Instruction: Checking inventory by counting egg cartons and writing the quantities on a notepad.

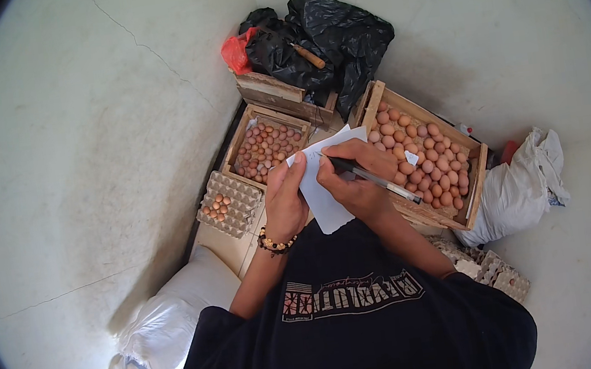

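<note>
A white sheet of paper (323, 199) is held up in front of my chest. My left hand (285, 199) grips its left edge, the thumb lying on top and a beaded bracelet at the wrist. In my right hand (357, 177) is a pen (376, 178) with a black grip and a clear barrel. Its tip meets the upper part of the paper, where a few small marks show. Beyond the hands stand two wooden crates of brown eggs, the smaller crate (237, 144) on the left and the larger crate (477, 177) on the right.
An egg tray (245, 204) with several eggs lies left of my left hand. Black plastic bags (343, 27) and a wooden-handled tool (308, 55) top a wooden box in the far corner. White sacks stand at left (171, 310) and right (511, 195); stacked egg trays (502, 273) sit lower right.
</note>
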A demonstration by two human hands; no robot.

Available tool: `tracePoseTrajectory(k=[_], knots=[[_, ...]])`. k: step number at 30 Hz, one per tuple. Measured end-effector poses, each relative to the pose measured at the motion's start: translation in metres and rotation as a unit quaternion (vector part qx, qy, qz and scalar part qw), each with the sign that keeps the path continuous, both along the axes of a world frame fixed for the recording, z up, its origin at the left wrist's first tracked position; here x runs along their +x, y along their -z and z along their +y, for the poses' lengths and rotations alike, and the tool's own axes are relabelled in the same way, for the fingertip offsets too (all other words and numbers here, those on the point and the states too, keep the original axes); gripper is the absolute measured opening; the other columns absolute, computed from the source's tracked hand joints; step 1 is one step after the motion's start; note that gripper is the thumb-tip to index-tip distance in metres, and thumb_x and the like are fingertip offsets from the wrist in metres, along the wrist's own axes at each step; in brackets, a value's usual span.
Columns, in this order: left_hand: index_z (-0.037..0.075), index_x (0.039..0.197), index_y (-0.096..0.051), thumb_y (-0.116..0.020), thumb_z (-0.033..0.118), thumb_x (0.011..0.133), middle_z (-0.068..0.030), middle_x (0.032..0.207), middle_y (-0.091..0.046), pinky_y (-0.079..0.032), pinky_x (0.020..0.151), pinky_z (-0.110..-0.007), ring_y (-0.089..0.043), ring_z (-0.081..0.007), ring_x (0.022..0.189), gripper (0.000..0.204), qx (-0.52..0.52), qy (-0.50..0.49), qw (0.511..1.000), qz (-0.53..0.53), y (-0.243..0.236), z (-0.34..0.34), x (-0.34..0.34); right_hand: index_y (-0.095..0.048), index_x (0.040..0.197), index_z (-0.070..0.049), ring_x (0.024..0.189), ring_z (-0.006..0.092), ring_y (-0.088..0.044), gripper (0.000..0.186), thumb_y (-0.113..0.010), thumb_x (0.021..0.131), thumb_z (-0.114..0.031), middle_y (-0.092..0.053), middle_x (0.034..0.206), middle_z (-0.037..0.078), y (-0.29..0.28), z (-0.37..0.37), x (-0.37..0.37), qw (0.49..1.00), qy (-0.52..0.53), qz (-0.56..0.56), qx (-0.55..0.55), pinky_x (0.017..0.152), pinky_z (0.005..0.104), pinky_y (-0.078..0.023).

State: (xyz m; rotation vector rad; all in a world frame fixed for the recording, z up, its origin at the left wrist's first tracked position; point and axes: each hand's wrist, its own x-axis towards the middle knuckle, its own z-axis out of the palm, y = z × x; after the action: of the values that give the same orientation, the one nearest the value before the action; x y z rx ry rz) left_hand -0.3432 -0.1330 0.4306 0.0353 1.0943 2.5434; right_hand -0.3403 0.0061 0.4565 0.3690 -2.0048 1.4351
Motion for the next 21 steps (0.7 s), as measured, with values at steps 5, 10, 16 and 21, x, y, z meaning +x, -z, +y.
tracePoseTrajectory(k=[5, 10, 16, 21], knots=[[-0.003, 0.111, -0.060, -0.044, 0.024, 0.103, -0.0065, 0.099, -0.065, -0.049, 0.077, -0.023, -0.062, -0.0090, 0.087, 0.032, -0.006, -0.013, 1.000, 0.001, -0.0082, 0.0044, 0.0010, -0.064, 0.085, 0.002, 0.061, 0.0119, -0.060, 0.015, -0.072, 0.072, 0.002, -0.064, 0.075, 0.007, 0.0022, -0.0002, 0.0003, 1.000, 0.014, 0.010, 0.005, 0.055, 0.0238, -0.047], [-0.004, 0.113, -0.059, -0.044, 0.024, 0.103, -0.0075, 0.100, -0.065, -0.049, 0.079, -0.024, -0.062, -0.0099, 0.089, 0.033, -0.007, -0.010, 1.000, 0.005, -0.0080, 0.0041, 0.0008, -0.063, 0.083, 0.002, 0.061, 0.0114, -0.059, 0.014, -0.072, 0.072, 0.002, -0.063, 0.073, 0.006, 0.0008, -0.0012, 0.0010, 1.000, 0.019, 0.009, 0.000, 0.054, 0.0237, -0.047], [-0.004, 0.115, -0.058, -0.045, 0.024, 0.102, -0.0098, 0.104, -0.065, -0.050, 0.081, -0.027, -0.063, -0.0135, 0.093, 0.034, -0.003, -0.009, 1.000, 0.010, -0.0042, 0.0032, 0.0012, -0.063, 0.081, 0.001, 0.062, 0.0115, -0.059, 0.014, -0.071, 0.071, 0.003, -0.063, 0.073, 0.006, 0.0025, 0.0000, 0.0003, 1.000, 0.010, -0.002, -0.006, 0.055, 0.0236, -0.047], [-0.003, 0.114, -0.056, -0.046, 0.025, 0.102, -0.0111, 0.107, -0.064, -0.052, 0.083, -0.029, -0.064, -0.0165, 0.096, 0.033, 0.001, -0.008, 1.000, 0.011, -0.0013, 0.0009, 0.0014, -0.063, 0.081, 0.001, 0.063, 0.0117, -0.060, 0.014, -0.071, 0.070, 0.003, -0.064, 0.074, 0.006, 0.0052, -0.0004, -0.0003, 1.000, 0.003, 0.011, 0.007, 0.057, 0.0241, -0.048]])
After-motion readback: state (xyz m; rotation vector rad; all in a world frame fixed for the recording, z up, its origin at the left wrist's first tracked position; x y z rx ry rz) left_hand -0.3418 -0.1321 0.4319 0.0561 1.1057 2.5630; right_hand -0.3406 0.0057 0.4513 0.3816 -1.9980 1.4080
